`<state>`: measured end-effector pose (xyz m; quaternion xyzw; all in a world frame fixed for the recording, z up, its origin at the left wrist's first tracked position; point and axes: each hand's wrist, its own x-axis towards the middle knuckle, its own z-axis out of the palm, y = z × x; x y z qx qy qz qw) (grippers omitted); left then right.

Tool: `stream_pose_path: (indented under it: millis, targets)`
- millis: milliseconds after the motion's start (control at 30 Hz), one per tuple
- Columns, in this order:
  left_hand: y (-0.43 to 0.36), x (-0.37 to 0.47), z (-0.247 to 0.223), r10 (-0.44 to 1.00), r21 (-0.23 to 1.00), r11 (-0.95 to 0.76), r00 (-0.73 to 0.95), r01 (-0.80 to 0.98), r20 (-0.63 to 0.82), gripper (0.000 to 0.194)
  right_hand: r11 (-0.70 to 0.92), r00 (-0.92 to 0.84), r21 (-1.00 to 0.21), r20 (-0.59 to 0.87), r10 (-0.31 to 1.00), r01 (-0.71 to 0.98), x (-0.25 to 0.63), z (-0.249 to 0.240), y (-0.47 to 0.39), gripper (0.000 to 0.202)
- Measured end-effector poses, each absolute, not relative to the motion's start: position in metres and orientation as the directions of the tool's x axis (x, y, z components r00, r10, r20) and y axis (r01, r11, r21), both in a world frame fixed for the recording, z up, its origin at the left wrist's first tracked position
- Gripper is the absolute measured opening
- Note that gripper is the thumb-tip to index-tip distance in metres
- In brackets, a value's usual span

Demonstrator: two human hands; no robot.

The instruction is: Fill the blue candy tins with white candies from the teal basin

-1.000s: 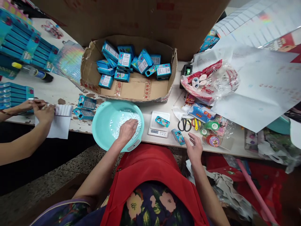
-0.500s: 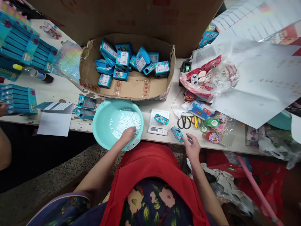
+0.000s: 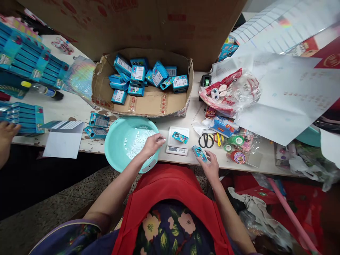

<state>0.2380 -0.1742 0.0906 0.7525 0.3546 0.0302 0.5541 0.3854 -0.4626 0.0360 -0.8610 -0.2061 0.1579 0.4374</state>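
Looks like a small packing workshop: I'm at a worn bench [image 3: 66, 107] w/ a digital scale [image 3: 177, 141], an open carton [image 3: 151, 102] of blue boxes, tape rolls [image 3: 236, 140], scissors [image 3: 206, 140], plus a co-worker's hand [image 3: 9, 130] nearby.

White counter [image 3: 60, 108], surface chipped left of the basin [image 3: 114, 141]. Basin turquoise, overhanging near edge. Also resting on it: yellow-capped bottle [image 3: 42, 90], folded card [image 3: 63, 143], open carton [image 3: 148, 103], white scale [image 3: 176, 150], black tape dispenser [image 3: 205, 81].
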Motion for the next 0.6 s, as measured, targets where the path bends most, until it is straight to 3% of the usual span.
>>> stream_pose_path:
  millis: [100,167,267,400,533,600]
  targets:
    - [-0.188,0.277,0.102,0.485,0.766,-0.470,0.853,0.438,-0.190,0.016,-0.527,0.836,-0.789,-0.031,0.548,0.316,0.383,0.026,-0.460,0.053]
    - [-0.193,0.290,0.102,0.452,0.690,-0.576,0.874,0.438,-0.178,0.022,-0.527,0.835,-0.782,-0.016,0.550,0.332,0.381,0.019,-0.459,0.051]
    - [-0.191,0.290,0.094,0.501,0.694,-0.550,0.848,0.465,-0.171,0.028,-0.546,0.838,-0.769,-0.025,0.544,0.331,0.380,0.011,-0.459,0.053]
    - [-0.188,0.277,0.087,0.538,0.724,-0.417,0.791,0.550,-0.291,0.034,-0.578,0.834,-0.748,-0.062,0.549,0.325,0.380,0.007,-0.457,0.054]
    - [-0.201,0.278,0.088,0.456,0.427,-0.719,0.836,0.549,-0.307,0.026,-0.607,0.831,-0.725,-0.087,0.549,0.324,0.383,0.006,-0.458,0.057]
    - [-0.208,0.285,0.087,0.403,0.338,-0.801,0.863,0.493,-0.304,0.022,-0.610,0.828,-0.718,-0.085,0.555,0.335,0.385,0.004,-0.459,0.061]
